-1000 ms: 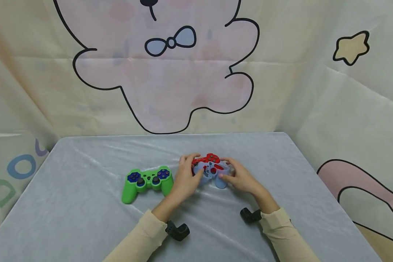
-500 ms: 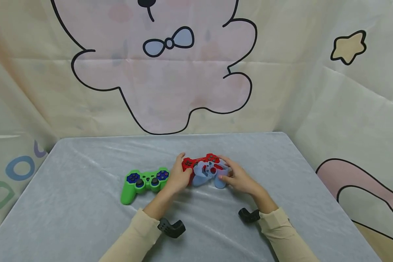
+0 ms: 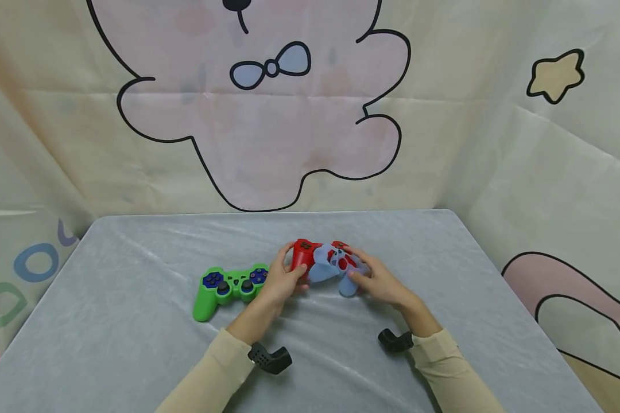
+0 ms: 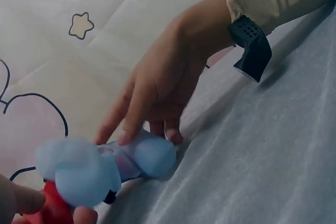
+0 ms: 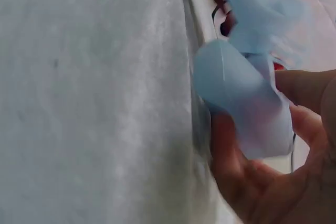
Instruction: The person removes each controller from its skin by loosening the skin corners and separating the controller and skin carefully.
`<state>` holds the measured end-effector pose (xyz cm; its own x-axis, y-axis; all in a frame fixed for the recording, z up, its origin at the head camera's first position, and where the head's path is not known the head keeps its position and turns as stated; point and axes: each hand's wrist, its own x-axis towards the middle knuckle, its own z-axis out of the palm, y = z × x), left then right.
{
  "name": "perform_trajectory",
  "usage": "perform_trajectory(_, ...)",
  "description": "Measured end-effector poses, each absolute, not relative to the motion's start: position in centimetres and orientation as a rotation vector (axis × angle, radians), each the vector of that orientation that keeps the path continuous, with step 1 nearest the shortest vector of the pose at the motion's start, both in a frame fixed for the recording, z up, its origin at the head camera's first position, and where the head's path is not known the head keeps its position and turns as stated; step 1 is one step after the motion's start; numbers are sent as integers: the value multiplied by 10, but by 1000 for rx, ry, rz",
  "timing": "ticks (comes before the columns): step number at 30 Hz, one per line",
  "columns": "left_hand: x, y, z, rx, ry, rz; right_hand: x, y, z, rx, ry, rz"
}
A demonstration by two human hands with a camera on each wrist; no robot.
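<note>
Soft, even light fills the fairly sharp head view, leaving faint shadows on the table (image 3: pixel 108 344) beside the sleeves (image 3: pixel 206 373), while both wrist views look dimmer and hazier, the pale blue cover (image 5: pixel 247 103) softened by blur in each.

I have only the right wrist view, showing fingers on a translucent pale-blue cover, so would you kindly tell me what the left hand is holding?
Observer: The left hand grips the left handle of a red plastic game controller.
Operator: Thank you; does anything else lie near that hand?
Observer: Yes, a green plastic game controller with dark blue button areas lies on the table's grey cloth, to that hand's left.
</note>
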<state>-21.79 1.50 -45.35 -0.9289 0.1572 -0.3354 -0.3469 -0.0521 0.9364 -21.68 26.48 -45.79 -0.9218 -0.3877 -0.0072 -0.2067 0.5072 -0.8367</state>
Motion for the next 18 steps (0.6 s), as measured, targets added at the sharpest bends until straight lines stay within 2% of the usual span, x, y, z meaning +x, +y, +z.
perform_trajectory(7, -215, 18, -457, -154, 1938, 2042, -213, 259, -454, -423, 2910, -1176)
perform_trajectory(18, -209, 19, -456, -97, 2009, 1976, -215, 248, -457, -340, 2944, -1447)
